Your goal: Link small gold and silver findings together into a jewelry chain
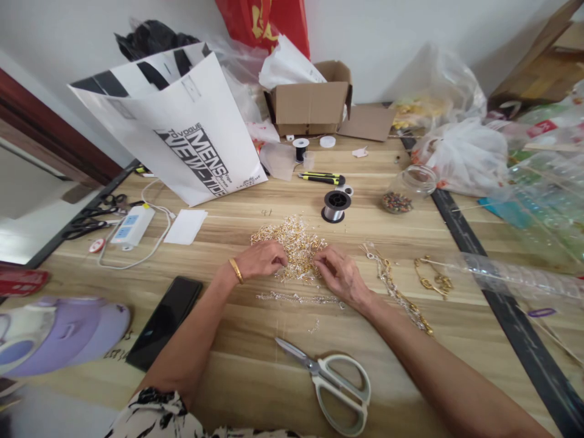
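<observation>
A loose heap of small gold and silver jewellery pieces (296, 240) lies on the wooden table. My left hand (263, 258), a gold bangle on its wrist, rests at the heap's left side, fingers curled together. On the opposite side, my right hand (340, 275) has thumb and fingertips pinched at the heap's edge. Whatever is between the fingers of either hand is too small to make out. Just below the hands runs a thin silver chain (292, 298). Gold and silver chains (396, 289) lie right of my right hand, with a gold chain (433, 278) farther right.
Large scissors (331, 383) lie near me between my forearms. Beyond the heap are a wire spool (336, 207), a utility knife (322, 178) and a bead jar (406, 190). A phone (164, 319), power strip (133, 226) and paper bag (182, 134) are leftward. Plastic bags (460, 152) crowd the right.
</observation>
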Demonstrator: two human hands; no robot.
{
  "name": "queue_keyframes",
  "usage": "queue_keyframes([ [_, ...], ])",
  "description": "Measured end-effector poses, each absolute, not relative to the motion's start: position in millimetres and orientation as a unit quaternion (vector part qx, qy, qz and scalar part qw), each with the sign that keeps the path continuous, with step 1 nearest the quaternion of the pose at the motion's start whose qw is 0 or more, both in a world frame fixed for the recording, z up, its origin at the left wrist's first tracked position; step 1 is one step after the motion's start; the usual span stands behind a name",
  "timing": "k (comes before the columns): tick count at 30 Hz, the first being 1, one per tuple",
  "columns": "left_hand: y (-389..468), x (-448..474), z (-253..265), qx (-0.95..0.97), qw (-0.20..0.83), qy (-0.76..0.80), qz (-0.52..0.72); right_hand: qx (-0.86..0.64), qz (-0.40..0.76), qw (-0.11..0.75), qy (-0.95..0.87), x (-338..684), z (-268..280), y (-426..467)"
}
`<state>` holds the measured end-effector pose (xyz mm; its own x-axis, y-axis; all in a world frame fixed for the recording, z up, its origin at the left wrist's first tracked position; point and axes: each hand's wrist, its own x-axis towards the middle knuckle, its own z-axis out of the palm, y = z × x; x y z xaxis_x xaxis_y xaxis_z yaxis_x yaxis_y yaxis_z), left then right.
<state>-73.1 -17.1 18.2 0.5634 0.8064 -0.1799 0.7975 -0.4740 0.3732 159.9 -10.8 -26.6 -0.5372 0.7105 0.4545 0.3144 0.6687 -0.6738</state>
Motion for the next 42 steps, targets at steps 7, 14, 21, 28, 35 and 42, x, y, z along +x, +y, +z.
queue_keyframes([
  [7, -19, -68, 18, 0.851, 0.200, 0.485, 0.012, -0.313, 0.266, 0.362, -0.837, 160, -27, -11],
  [14, -20, -65, 18, 0.851, 0.193, 0.488, 0.019, -0.308, 0.270, 0.368, -0.835, 160, -27, -11],
  [21, -19, -66, 21, 0.834, 0.221, 0.496, 0.098, -0.304, 0.266, 0.377, -0.833, 161, -28, -10],
  [28, -20, -52, 13, 0.707, 0.375, 0.507, 0.321, -0.284, 0.249, 0.422, -0.825, 162, -27, -12],
  [35, -25, -33, 10, 0.554, 0.545, 0.485, 0.401, -0.267, 0.206, 0.448, -0.828, 163, -31, -14],
  [42, -25, -29, 11, 0.518, 0.584, 0.478, 0.402, -0.259, 0.176, 0.455, -0.833, 163, -32, -16],
])
